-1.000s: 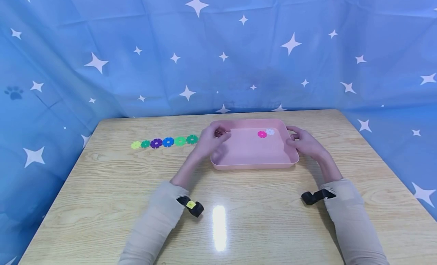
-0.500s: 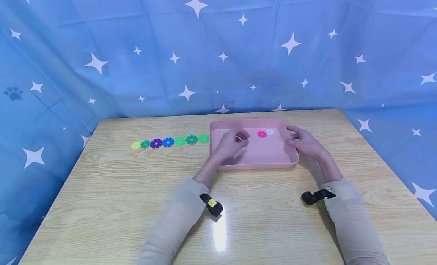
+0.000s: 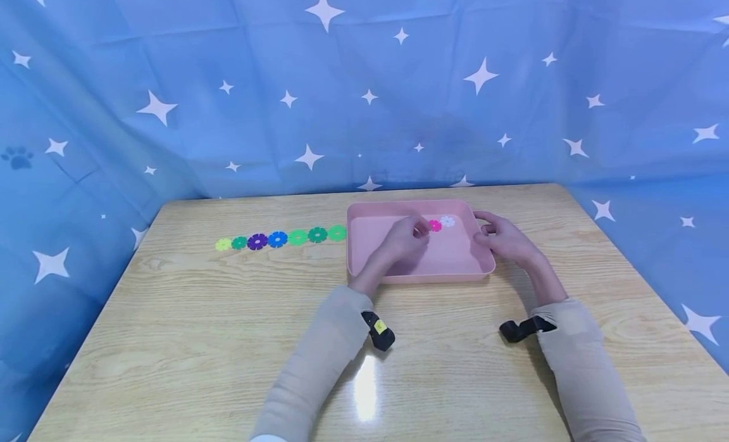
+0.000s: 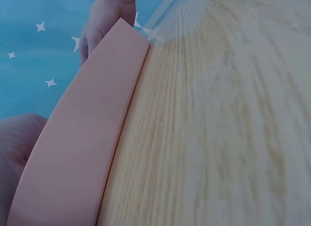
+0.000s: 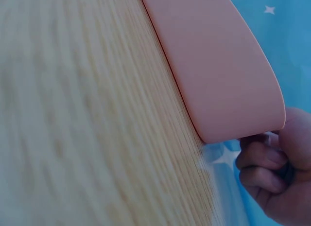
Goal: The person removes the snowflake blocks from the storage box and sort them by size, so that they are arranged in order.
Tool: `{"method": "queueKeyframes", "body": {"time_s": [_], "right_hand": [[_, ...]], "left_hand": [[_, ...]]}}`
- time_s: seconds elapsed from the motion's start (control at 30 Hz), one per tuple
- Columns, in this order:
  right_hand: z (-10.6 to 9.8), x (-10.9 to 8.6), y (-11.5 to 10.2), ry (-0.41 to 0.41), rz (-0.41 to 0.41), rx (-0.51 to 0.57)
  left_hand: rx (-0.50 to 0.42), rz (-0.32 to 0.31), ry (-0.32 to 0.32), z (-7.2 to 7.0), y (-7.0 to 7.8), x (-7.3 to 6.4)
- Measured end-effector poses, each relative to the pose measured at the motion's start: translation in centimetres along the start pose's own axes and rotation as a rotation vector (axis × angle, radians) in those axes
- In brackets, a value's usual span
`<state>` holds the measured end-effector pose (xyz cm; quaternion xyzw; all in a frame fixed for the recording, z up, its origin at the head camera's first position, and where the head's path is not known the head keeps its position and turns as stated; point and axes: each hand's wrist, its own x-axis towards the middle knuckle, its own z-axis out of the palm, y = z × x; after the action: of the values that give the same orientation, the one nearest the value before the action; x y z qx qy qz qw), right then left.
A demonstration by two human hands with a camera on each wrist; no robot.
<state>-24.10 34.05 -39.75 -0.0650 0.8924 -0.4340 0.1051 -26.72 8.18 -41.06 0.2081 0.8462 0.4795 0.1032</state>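
A shallow pink tray [image 3: 364,265] stands on the table, with a pink snowflake disc [image 3: 435,225] and a white snowflake disc [image 3: 447,221] side by side in it. My left hand [image 3: 403,239] is over the tray's inside, fingers bent, fingertips right beside the pink disc; whether they touch it I cannot tell. My right hand [image 3: 507,239] grips the tray's right wall; in the right wrist view its thumb [image 5: 296,133] lies at the rim and the other fingers curl outside. In the left wrist view the tray's wall hides most of the left hand.
Left of the tray lies a row of several snowflake discs: yellow [image 3: 223,244], purple [image 3: 257,241], blue [image 3: 277,239] and greens, the last light green disc [image 3: 337,233] close to the tray. A blue star-patterned cloth [image 3: 364,113] hangs behind the wooden table [image 3: 199,340].
My left hand has moved right, from the tray's left edge to the pink disc. A light green disc now shows at the row's right end. The right hand stays on the tray.
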Motion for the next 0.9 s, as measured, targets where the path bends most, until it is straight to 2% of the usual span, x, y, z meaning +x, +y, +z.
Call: {"method": "queueKeyframes", "body": {"time_s": [0.2,0.37,0.53,0.9], "right_hand": [[0.0,0.1,-0.1,-0.011,0.017,0.014],[-0.1,-0.2,-0.9,-0.034,0.03,0.044],[-0.1,-0.2,-1.2,-0.028,0.038,0.025],[0.0,-0.1,-0.3,-0.003,0.017,0.002]], "left_hand": [[-0.029,-0.017,-0.032,0.5,0.3,0.4],[0.024,-0.009,-0.053,0.6,0.3,0.6],[0.068,0.012,-0.056,0.7,0.1,0.6],[0.031,0.024,-0.053,0.9,-0.4,1.1]]}}
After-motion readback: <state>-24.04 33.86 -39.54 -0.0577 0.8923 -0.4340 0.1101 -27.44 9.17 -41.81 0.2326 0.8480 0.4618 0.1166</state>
